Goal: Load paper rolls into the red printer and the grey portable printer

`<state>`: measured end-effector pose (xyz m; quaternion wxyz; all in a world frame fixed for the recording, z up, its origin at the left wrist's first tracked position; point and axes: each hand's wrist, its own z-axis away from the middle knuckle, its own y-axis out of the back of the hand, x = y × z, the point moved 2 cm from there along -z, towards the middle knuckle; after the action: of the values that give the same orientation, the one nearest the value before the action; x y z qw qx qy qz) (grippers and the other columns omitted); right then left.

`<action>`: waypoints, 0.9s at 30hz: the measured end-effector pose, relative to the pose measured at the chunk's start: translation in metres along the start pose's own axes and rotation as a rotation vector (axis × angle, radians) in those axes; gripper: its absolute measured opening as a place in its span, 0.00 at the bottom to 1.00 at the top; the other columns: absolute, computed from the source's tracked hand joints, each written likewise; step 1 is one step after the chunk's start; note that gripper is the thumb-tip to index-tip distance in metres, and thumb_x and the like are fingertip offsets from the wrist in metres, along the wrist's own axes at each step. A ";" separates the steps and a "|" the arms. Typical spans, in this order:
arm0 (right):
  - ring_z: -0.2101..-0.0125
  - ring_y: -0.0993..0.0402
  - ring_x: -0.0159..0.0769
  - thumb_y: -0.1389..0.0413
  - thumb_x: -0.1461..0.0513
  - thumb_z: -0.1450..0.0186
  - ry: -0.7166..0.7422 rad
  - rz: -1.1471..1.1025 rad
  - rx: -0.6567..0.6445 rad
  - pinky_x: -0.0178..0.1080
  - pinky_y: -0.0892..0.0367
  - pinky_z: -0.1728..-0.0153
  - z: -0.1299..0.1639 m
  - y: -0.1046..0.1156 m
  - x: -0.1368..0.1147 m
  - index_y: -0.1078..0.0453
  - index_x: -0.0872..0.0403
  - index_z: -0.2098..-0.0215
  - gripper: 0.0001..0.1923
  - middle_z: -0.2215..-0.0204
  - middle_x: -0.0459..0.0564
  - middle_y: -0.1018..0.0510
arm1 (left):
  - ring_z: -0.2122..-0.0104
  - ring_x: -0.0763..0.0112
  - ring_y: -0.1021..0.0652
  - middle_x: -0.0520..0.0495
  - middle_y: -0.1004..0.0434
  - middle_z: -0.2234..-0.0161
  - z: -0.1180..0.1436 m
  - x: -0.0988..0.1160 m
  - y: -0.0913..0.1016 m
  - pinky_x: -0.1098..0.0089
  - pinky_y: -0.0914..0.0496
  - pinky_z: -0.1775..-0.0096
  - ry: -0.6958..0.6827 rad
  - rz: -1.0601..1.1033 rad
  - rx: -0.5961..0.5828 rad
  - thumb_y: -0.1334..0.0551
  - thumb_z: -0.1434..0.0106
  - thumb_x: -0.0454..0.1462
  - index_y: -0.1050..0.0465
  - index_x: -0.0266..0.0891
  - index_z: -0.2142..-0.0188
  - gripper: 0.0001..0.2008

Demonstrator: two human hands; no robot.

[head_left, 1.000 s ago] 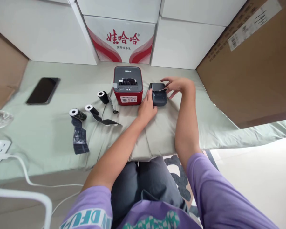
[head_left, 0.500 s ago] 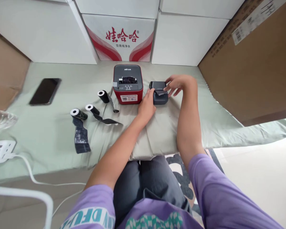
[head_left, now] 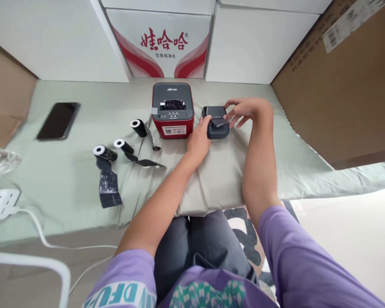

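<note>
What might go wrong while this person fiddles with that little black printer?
The paper strip pinched by the right hand could tear or feed crooked. The small black printer, steadied only by the left hand, sits on soft, wrinkled cloth and might tip or slide toward the red printer.

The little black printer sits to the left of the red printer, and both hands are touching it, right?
Not quite. In the head view the little black printer sits to the right of the red printer, not the left. The left hand and right hand are both touching it.
</note>
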<state>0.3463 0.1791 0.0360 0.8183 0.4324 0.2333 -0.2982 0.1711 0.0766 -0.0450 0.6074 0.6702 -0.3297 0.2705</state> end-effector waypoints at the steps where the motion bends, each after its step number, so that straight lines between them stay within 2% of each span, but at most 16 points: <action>1: 0.57 0.14 0.59 0.25 0.54 0.41 0.005 -0.003 -0.017 0.62 0.19 0.54 -0.001 0.000 0.001 0.27 0.53 0.46 0.30 0.64 0.59 0.15 | 0.38 0.50 0.23 0.46 0.30 0.32 0.001 0.000 0.000 0.50 0.28 0.37 0.004 -0.008 -0.007 0.45 0.32 0.25 0.38 0.52 0.29 0.35; 4: 0.57 0.14 0.61 0.24 0.54 0.43 0.013 -0.031 -0.052 0.64 0.20 0.54 -0.002 0.000 0.002 0.27 0.52 0.47 0.30 0.65 0.58 0.16 | 0.38 0.49 0.23 0.46 0.33 0.30 0.002 0.002 0.000 0.48 0.28 0.37 0.015 -0.031 -0.012 0.47 0.32 0.24 0.39 0.52 0.29 0.36; 10: 0.53 0.15 0.65 0.25 0.55 0.41 -0.021 -0.086 -0.004 0.67 0.22 0.51 -0.001 -0.002 0.002 0.27 0.52 0.50 0.26 0.66 0.59 0.16 | 0.39 0.50 0.22 0.46 0.30 0.32 0.002 0.003 -0.001 0.49 0.26 0.38 0.009 -0.034 0.018 0.47 0.33 0.24 0.37 0.52 0.30 0.35; 17: 0.52 0.16 0.64 0.26 0.55 0.41 0.084 -0.033 -0.069 0.64 0.21 0.52 -0.012 0.000 0.008 0.27 0.50 0.52 0.23 0.68 0.56 0.16 | 0.36 0.47 0.25 0.46 0.30 0.32 0.001 0.003 -0.001 0.47 0.29 0.36 -0.004 -0.017 0.019 0.45 0.32 0.25 0.37 0.52 0.30 0.35; 23: 0.54 0.15 0.63 0.27 0.57 0.40 -0.020 -0.062 -0.046 0.63 0.20 0.54 -0.007 -0.002 0.004 0.28 0.51 0.52 0.22 0.67 0.57 0.15 | 0.39 0.44 0.23 0.43 0.34 0.29 0.002 0.004 -0.002 0.44 0.28 0.38 0.036 -0.067 0.009 0.45 0.36 0.22 0.37 0.51 0.29 0.39; 27: 0.55 0.15 0.62 0.28 0.58 0.39 -0.007 -0.081 -0.068 0.64 0.20 0.54 -0.002 -0.006 0.005 0.30 0.51 0.51 0.23 0.66 0.58 0.16 | 0.40 0.47 0.22 0.45 0.29 0.32 0.003 0.002 -0.003 0.47 0.26 0.39 -0.012 -0.063 0.035 0.46 0.37 0.23 0.37 0.51 0.29 0.39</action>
<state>0.3457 0.1763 0.0284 0.8206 0.3934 0.2580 -0.3245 0.1744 0.0731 -0.0454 0.6019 0.6924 -0.3072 0.2529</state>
